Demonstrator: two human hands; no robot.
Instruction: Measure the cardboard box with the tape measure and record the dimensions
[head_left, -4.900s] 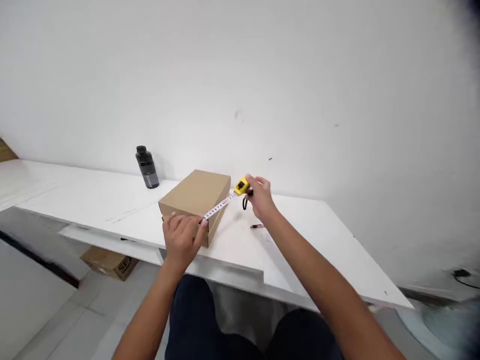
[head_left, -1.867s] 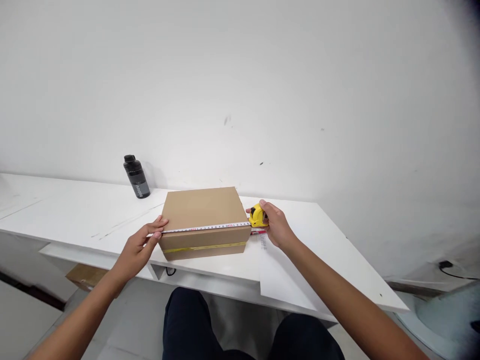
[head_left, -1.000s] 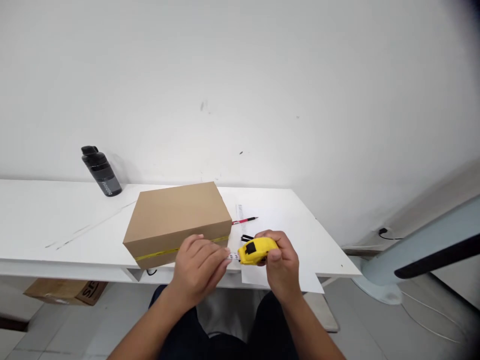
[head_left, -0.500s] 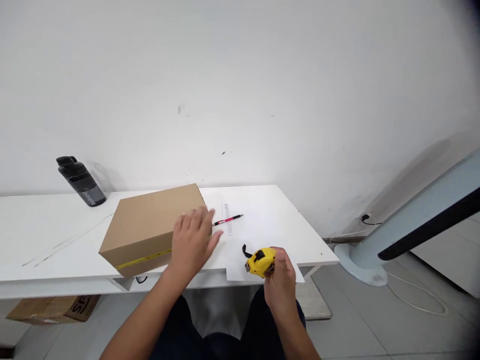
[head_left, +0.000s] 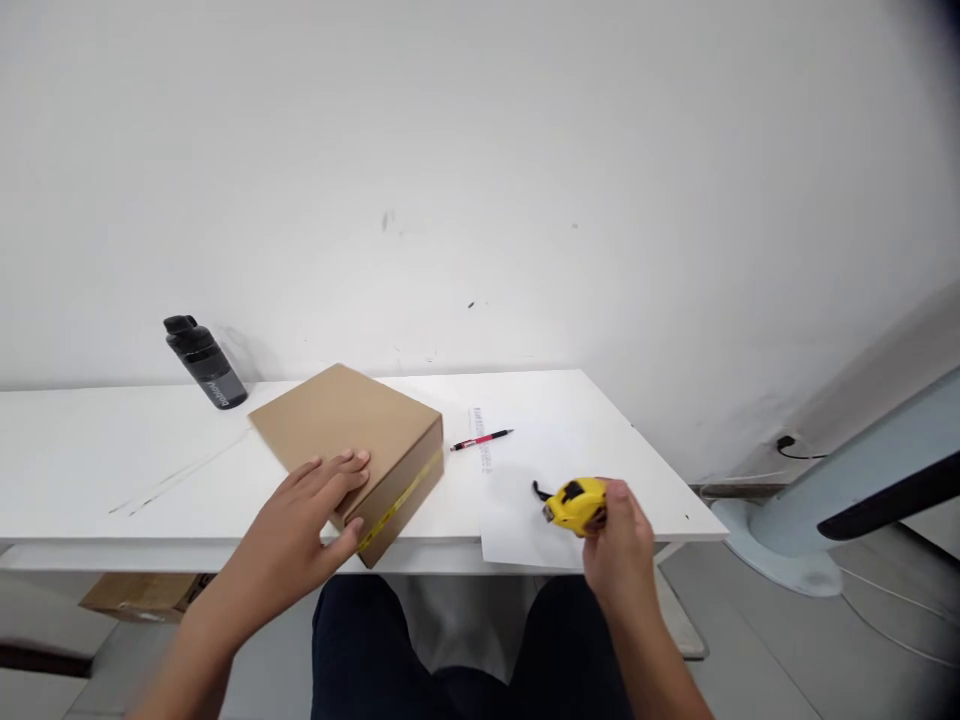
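Observation:
My left hand (head_left: pixel 315 510) lies on the near left corner of a brown cardboard box (head_left: pixel 360 410), fingers stretched over its top and thumb against the taped side. The box sits at an angle on the white table, a corner reaching past the front edge. Yellow tape (head_left: pixel 397 505) runs along its side. My right hand (head_left: pixel 619 545) grips a yellow tape measure (head_left: pixel 577 507) with a black wrist strap, held above a white sheet of paper (head_left: pixel 525 525). A red and black pen (head_left: pixel 481 440) rests across the printed text on the paper, right of the box.
A dark water bottle (head_left: pixel 206 362) stands at the back left of the white table (head_left: pixel 90 450), close to the wall. Under the table is another cardboard box (head_left: pixel 142 595). A pale blue standing appliance (head_left: pixel 862 500) rises from the floor on the right.
The cardboard box has turned, so its taped side now faces right and front. My left hand has shifted left onto its near corner. The camera view has swung slightly left.

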